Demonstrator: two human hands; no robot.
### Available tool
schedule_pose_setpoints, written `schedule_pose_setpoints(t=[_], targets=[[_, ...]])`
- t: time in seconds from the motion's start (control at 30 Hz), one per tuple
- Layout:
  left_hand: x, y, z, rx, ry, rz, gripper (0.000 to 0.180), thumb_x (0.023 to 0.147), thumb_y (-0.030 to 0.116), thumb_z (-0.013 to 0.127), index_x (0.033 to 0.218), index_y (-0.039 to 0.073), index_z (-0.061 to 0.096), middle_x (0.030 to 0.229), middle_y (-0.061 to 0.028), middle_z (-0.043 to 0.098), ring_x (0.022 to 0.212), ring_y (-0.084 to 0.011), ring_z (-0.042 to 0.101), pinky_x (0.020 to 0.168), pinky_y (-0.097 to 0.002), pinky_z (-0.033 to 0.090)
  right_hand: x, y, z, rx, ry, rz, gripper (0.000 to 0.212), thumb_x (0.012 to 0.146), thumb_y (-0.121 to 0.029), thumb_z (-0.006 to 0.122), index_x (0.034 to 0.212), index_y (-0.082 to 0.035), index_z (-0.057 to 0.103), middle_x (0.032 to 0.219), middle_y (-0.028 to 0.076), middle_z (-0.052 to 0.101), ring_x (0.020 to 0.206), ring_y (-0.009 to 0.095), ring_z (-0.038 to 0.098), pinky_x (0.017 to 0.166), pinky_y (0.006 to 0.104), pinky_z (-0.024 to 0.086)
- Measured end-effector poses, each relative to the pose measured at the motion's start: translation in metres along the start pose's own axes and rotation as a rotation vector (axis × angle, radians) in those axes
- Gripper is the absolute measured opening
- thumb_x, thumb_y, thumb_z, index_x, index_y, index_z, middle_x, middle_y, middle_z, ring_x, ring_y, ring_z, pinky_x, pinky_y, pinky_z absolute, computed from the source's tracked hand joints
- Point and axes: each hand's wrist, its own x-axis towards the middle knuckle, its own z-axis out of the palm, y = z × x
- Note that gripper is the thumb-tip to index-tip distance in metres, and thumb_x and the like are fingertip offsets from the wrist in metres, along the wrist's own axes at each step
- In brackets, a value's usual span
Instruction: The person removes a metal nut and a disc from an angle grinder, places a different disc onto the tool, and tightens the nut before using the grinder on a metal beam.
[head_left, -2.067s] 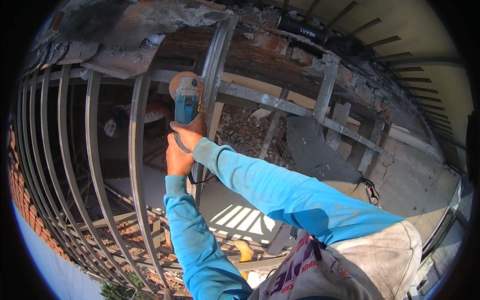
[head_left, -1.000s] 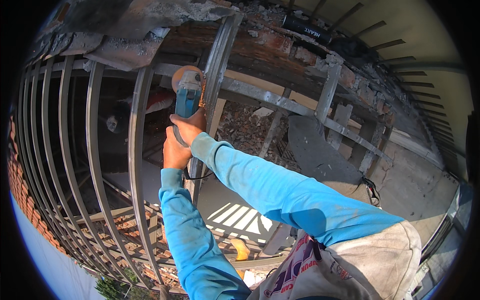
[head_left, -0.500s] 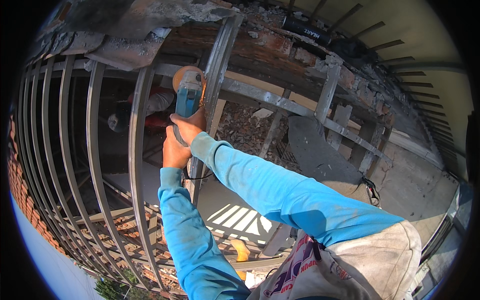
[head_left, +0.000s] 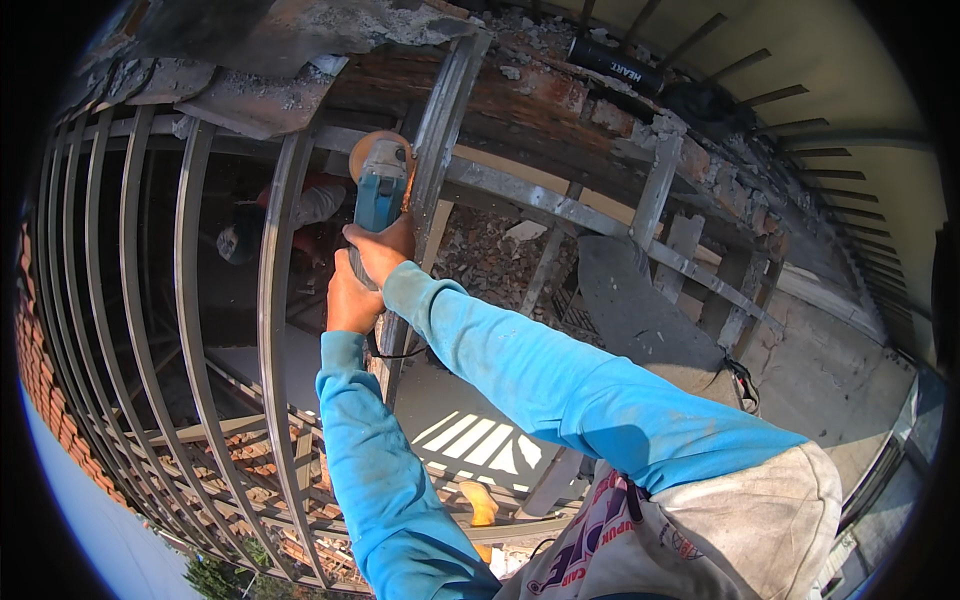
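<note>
Both my hands are wrapped round a teal angle grinder (head_left: 379,200), held out in front of me. My right hand (head_left: 383,248) grips its body nearer the disc, and my left hand (head_left: 352,295) holds the rear of the handle. The round tan disc (head_left: 376,152) at its far end is against or very close to the left side of a grey metal beam (head_left: 446,120). Orange sparks run down along that beam's edge. A dark cord hangs below my left hand, by the beam.
Several curved metal rafters (head_left: 190,260) run along the left, with open gaps between them. A person (head_left: 318,203) is below, seen through the gaps. Brick rubble (head_left: 490,260) lies beneath. A black cylinder (head_left: 615,65) rests at the broken wall. A yellow boot (head_left: 480,503) is near my body.
My hands and the grinder stay almost in place, with only a very slight shift of the view. Sparks still show at the beam. The person below has moved a little.
</note>
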Motion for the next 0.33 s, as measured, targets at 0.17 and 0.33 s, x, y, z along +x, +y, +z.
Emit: schedule_pose_setpoints(t=[0.17, 0.33], targets=[[0.002, -0.004, 0.003, -0.017, 0.003, 0.018, 0.072, 0.06, 0.033, 0.086, 0.109, 0.002, 0.043, 0.1, -0.029, 0.064, 0.098, -0.0435, 0.064, 0.081, -0.0435, 0.05, 0.007, 0.005, 0.003, 0.015, -0.02, -0.016, 0.058, 0.069, -0.026, 0.08, 0.105, 0.008, 0.049, 0.098, 0.024, 0.064, 0.088, 0.034, 0.067, 0.079, 0.041, 0.052], [0.004, -0.01, 0.006, -0.003, -0.063, 0.033, 0.069, 0.064, 0.031, 0.083, 0.111, 0.003, 0.042, 0.102, -0.0295, 0.064, 0.103, -0.0432, 0.062, 0.084, -0.0466, 0.048, 0.006, 0.011, 0.005, 0.022, 0.034, -0.024, 0.059, 0.07, -0.024, 0.08, 0.108, 0.009, 0.049, 0.099, 0.026, 0.063, 0.089, 0.035, 0.067, 0.079, 0.0415, 0.053]])
